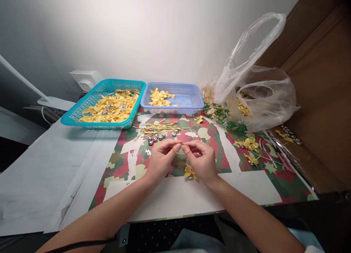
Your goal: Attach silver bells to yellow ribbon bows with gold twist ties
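A thin gold wire loop (180, 153) is pinched between the fingertips of both hands above the patterned mat. My left hand (161, 158) grips its left side and my right hand (202, 158) its right side, with the thumbs close together. Just below the right fingers lies a yellow bow with a silver bell (191, 174). Beyond the hands, a pile of gold twist ties (160, 127) rests on the mat. Several silver bells (156, 138) sit in front of that pile, near my left hand.
A teal basket (64, 118) of yellow bows, bells and ties stands back left, beside a blue basket (175, 108) with bows. At the right are a clear plastic bag (270, 110) and finished-looking bows with bells (251, 143). A white lamp (57, 103) stands far left.
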The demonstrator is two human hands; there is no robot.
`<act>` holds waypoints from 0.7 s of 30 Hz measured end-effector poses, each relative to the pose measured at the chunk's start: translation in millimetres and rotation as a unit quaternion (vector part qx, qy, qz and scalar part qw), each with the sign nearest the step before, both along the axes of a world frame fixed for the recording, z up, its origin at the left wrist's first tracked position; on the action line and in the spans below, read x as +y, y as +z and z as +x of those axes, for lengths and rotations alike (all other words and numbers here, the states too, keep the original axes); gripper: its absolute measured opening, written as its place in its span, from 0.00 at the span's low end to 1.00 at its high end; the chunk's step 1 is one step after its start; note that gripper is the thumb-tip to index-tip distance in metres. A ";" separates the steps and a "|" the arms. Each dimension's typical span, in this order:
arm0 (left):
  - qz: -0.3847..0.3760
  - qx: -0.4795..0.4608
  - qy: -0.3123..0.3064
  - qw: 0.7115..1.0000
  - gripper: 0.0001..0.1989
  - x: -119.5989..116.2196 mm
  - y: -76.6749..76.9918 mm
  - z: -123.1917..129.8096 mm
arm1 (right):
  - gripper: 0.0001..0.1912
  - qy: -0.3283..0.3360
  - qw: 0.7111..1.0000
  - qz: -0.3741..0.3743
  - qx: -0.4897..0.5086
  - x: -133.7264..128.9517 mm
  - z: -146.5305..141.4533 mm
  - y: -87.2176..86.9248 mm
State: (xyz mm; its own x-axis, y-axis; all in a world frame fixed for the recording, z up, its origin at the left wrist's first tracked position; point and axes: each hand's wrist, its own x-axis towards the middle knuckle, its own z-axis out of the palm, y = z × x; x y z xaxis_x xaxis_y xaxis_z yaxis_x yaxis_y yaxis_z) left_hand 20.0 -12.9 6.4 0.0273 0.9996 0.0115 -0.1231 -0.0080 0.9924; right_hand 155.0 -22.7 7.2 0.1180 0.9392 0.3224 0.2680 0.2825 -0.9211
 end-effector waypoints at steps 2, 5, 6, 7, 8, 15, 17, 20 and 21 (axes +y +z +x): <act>0.012 0.007 0.004 1.000 0.07 0.3 -0.5 -0.4 | 0.08 0.003 1.000 0.005 -0.008 0.4 -0.3 -0.2; 0.030 0.020 0.001 0.999 0.07 0.4 -1.4 -0.5 | 0.07 0.016 1.000 0.000 -0.014 0.6 0.2 -0.3; 0.037 0.025 -0.001 0.999 0.07 0.3 -1.8 -0.3 | 0.07 0.020 1.000 0.001 -0.017 0.6 0.7 -0.1; 0.044 0.031 -0.003 0.999 0.07 0.2 -2.2 -0.1 | 0.07 0.022 0.999 0.006 -0.022 0.6 1.3 0.0; 0.051 0.036 -0.004 0.998 0.07 0.1 -2.6 0.1 | 0.07 0.022 0.999 0.017 -0.030 0.7 2.1 0.2; 0.079 0.087 -0.010 0.993 0.06 -0.5 -3.2 -0.6 | 0.08 0.017 0.995 0.080 -0.061 1.9 6.5 1.4; 0.103 0.114 -0.004 0.988 0.06 -0.7 -3.0 -1.7 | 0.08 0.017 0.994 0.086 -0.062 1.9 7.0 1.5; 0.139 0.140 0.002 0.980 0.05 -1.1 -2.6 -3.1 | 0.08 0.015 0.993 0.094 -0.068 1.7 7.4 1.4; 0.148 0.144 0.005 0.978 0.05 -1.3 -2.5 -3.3 | 0.07 0.015 0.993 0.097 -0.071 1.8 7.4 1.2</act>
